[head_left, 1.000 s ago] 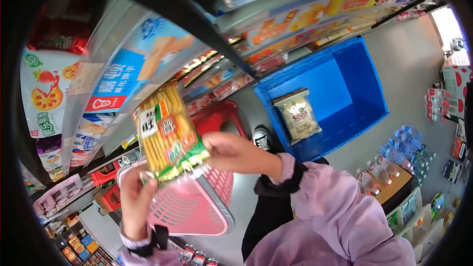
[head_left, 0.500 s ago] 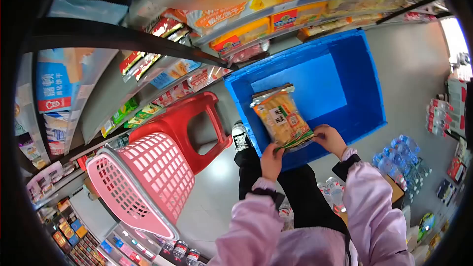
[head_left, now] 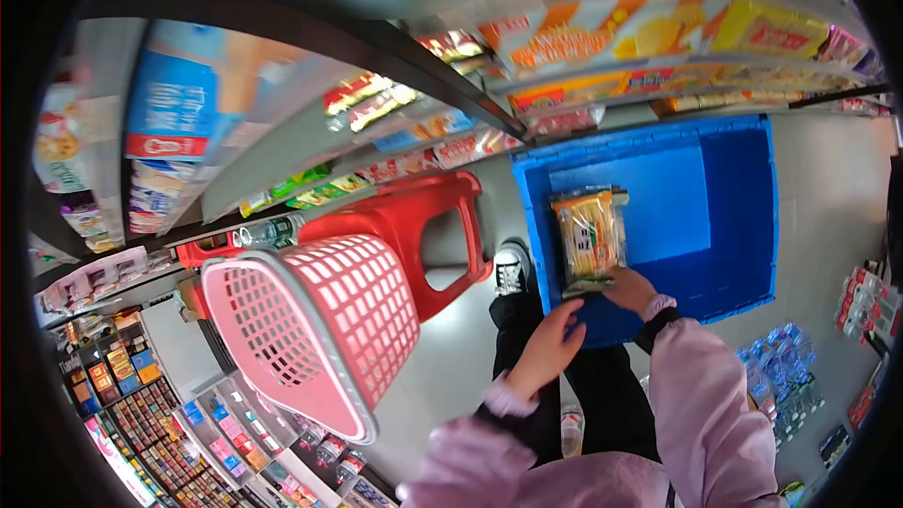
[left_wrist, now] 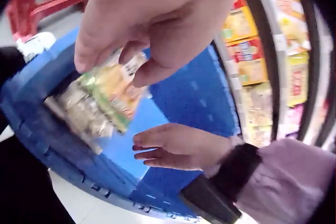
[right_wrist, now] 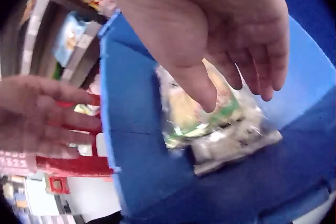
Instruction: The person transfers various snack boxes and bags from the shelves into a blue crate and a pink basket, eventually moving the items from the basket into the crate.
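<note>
A clear bag of long yellow crackers [head_left: 593,233] lies in the near left part of a blue crate [head_left: 743,268]. Partly under it is a second, pale bag, which shows better in the right wrist view [right_wrist: 231,148]. My right hand [head_left: 632,290] is over the lower end of the cracker bag, its fingers relaxed and apart in the right wrist view; whether it touches the bag I cannot tell. Outside the crate's near left corner, my left hand [head_left: 547,350] holds nothing, with its fingers loosely spread.
Left of the crate are a red stool [head_left: 395,216] and a tilted pink basket [head_left: 357,310]. Snack shelves [head_left: 564,85] run along the far side. A shoe [head_left: 512,268] stands by the crate, and bottles [head_left: 781,367] stand at the right.
The cracker bag was carried from beside the shelf and basket into the crate. Since half a second ago, my left hand has let go and drawn back; my right hand has loosened from the bag.
</note>
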